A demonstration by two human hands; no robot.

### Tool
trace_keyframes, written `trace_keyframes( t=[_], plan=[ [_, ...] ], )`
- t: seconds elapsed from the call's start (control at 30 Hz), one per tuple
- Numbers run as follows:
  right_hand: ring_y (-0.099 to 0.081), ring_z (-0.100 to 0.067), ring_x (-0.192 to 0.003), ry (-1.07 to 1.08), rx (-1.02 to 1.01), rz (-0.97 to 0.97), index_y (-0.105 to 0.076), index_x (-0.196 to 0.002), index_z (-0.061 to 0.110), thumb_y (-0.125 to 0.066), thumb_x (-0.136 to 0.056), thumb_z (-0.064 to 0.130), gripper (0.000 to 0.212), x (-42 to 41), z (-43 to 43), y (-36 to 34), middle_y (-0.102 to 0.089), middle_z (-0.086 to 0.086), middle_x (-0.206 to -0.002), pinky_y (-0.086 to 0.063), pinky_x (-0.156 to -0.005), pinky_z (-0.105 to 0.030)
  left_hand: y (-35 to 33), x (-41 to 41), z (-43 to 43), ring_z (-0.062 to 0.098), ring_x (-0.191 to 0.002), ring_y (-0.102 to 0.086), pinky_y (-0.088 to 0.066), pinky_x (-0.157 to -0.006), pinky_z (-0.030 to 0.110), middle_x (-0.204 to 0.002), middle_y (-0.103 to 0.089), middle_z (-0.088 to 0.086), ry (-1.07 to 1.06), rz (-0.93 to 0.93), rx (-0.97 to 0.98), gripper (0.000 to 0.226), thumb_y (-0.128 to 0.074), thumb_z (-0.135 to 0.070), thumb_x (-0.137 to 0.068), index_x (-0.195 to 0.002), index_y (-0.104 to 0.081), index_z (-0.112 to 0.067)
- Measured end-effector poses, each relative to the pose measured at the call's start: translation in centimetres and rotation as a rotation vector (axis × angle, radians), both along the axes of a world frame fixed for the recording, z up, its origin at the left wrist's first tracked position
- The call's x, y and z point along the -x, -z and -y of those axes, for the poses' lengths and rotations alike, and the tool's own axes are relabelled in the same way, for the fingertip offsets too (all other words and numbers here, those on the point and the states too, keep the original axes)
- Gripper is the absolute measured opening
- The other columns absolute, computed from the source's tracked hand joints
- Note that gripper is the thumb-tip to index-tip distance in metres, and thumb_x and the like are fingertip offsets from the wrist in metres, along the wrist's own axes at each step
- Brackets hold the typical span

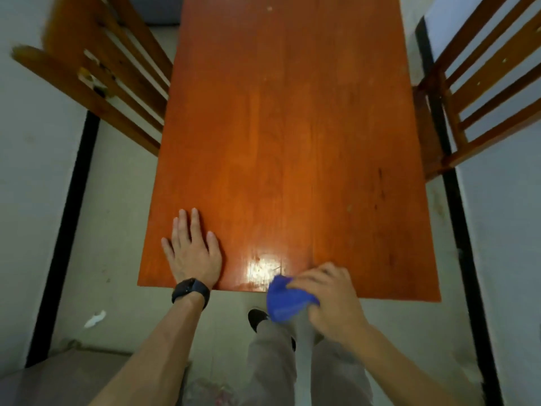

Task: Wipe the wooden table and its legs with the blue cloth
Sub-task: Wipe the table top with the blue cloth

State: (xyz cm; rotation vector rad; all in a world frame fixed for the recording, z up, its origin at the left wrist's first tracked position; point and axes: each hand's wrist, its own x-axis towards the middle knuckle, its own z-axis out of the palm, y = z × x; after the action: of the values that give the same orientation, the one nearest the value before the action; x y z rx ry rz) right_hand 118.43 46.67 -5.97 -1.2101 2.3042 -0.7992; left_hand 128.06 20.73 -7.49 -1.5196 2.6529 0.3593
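The wooden table (287,127) fills the middle of the head view, its long reddish-brown top running away from the person, with the near edge just in front of their legs. The left hand (191,253) lies flat on the top close to the near left corner, palm down. Its grip is apart, with the fingers straight, slightly spread and holding nothing. A black watch (190,290) sits on that wrist, right at the table's near edge.

The right hand (330,300) is at the near edge, right of centre, and its grip is clamped on the blue cloth (285,300), fingers curled over the bunched fabric. The cloth sticks out to the left of the hand. Its upper part meets the table's edge and its lower part hangs below, in front of the person's grey trousers (272,361). Just beside the cloth, a bright patch of glare (263,269) shines on the wood.

A wooden slatted chair (96,68) stands at the table's left side, and a second slatted chair (480,92) stands at its right side. Below the near edge, a dark shoe (257,317) rests on the pale floor (117,215). A small white scrap (95,317) lies on the floor to the left, well apart from the table.
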Motion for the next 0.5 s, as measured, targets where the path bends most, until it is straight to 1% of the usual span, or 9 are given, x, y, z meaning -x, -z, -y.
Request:
trace_keyframes(
  t=[0.07,0.13,0.17,0.23,0.27,0.33,0.4,0.43,0.5],
  plan=[
    [-0.043,-0.003,-0.090,-0.095,-0.068,0.184,-0.072,-0.102,0.038,-0.041,-0.057,0.018,0.058,0.6,-2.5,-0.5,-0.068,0.024,-0.099,-0.040,-0.073,-0.037,-0.2,1.5,-4.4,0.021,-0.151,-0.009,-0.003,-0.121,0.052,-0.164,-0.014,0.001,-0.007,-0.025,-0.050,0.064,-0.024,-0.049,-0.095,-0.156,-0.019,-0.029],
    [-0.052,-0.007,-0.094,-0.088,-0.020,0.223,-0.072,-0.103,0.037,-0.040,-0.056,0.020,0.059,4.5,-2.9,-1.4,-0.068,0.022,-0.103,-0.045,-0.080,-0.042,0.1,2.7,-8.6,0.019,-0.151,-0.008,-0.002,-0.121,0.050,-0.164,-0.014,-0.001,-0.070,-0.058,-0.047,0.062,-0.024,-0.049,-0.096,-0.155,-0.019,-0.032],
    [-0.057,-0.014,-0.096,-0.044,0.049,0.182,-0.072,-0.103,0.035,-0.040,-0.056,0.022,0.059,7.4,-2.4,-2.0,-0.069,0.018,-0.106,-0.046,-0.083,-0.045,0.3,3.1,-9.6,0.018,-0.151,-0.008,-0.003,-0.121,0.049,-0.163,-0.016,-0.003,-0.112,-0.078,-0.036,0.060,-0.024,-0.049,-0.096,-0.155,-0.021,-0.034],
    [-0.061,-0.026,-0.100,0.102,0.185,-0.005,-0.071,-0.110,0.026,-0.040,-0.059,0.020,0.060,14.7,-1.0,-2.6,-0.068,0.007,-0.112,-0.048,-0.088,-0.048,0.8,3.5,-9.3,0.016,-0.151,-0.009,-0.003,-0.122,0.047,-0.163,-0.017,-0.005,-0.158,-0.089,-0.023,0.058,-0.024,-0.048,-0.097,-0.154,-0.022,-0.037],
    [-0.060,-0.030,-0.103,0.196,0.174,-0.108,-0.069,-0.117,0.023,-0.042,-0.063,0.016,0.060,18.4,-0.3,-2.7,-0.067,0.003,-0.118,-0.047,-0.089,-0.048,1.1,3.4,-8.9,0.016,-0.151,-0.009,-0.003,-0.121,0.047,-0.163,-0.017,-0.006,-0.158,-0.084,-0.011,0.058,-0.024,-0.048,-0.097,-0.153,-0.023,-0.038],
    [-0.053,-0.035,-0.112,0.377,0.000,-0.193,-0.059,-0.132,0.025,-0.050,-0.072,0.008,0.063,23.5,0.6,-2.1,-0.060,-0.002,-0.130,-0.043,-0.093,-0.048,1.3,3.3,-8.4,0.016,-0.151,-0.010,-0.003,-0.122,0.047,-0.163,-0.018,-0.006,-0.151,-0.089,0.015,0.057,-0.024,-0.046,-0.097,-0.153,-0.024,-0.038],
    [-0.050,-0.037,-0.114,0.437,-0.092,-0.210,-0.055,-0.137,0.027,-0.052,-0.074,0.008,0.066,22.6,0.1,-0.4,-0.057,-0.002,-0.134,-0.041,-0.093,-0.048,1.4,3.4,-8.5,0.016,-0.150,-0.010,-0.003,-0.122,0.046,-0.163,-0.019,-0.007,-0.148,-0.108,0.030,0.056,-0.025,-0.045,-0.097,-0.153,-0.025,-0.038],
    [-0.051,-0.036,-0.109,0.395,-0.066,-0.219,-0.058,-0.134,0.028,-0.050,-0.070,0.010,0.067,19.9,-0.9,0.4,-0.059,-0.001,-0.132,-0.042,-0.089,-0.047,1.5,3.3,-8.6,0.015,-0.150,-0.010,-0.003,-0.122,0.046,-0.163,-0.019,-0.007,-0.145,-0.106,0.030,0.056,-0.026,-0.044,-0.097,-0.153,-0.024,-0.039],
    [-0.053,-0.029,-0.099,0.208,0.017,-0.182,-0.065,-0.123,0.032,-0.046,-0.060,0.013,0.069,12.6,-3.9,0.9,-0.062,0.007,-0.125,-0.042,-0.080,-0.041,1.6,3.1,-8.7,0.015,-0.150,-0.009,-0.003,-0.122,0.046,-0.163,-0.018,-0.007,-0.150,-0.100,0.023,0.056,-0.025,-0.044,-0.097,-0.153,-0.023,-0.039]
  ],
)
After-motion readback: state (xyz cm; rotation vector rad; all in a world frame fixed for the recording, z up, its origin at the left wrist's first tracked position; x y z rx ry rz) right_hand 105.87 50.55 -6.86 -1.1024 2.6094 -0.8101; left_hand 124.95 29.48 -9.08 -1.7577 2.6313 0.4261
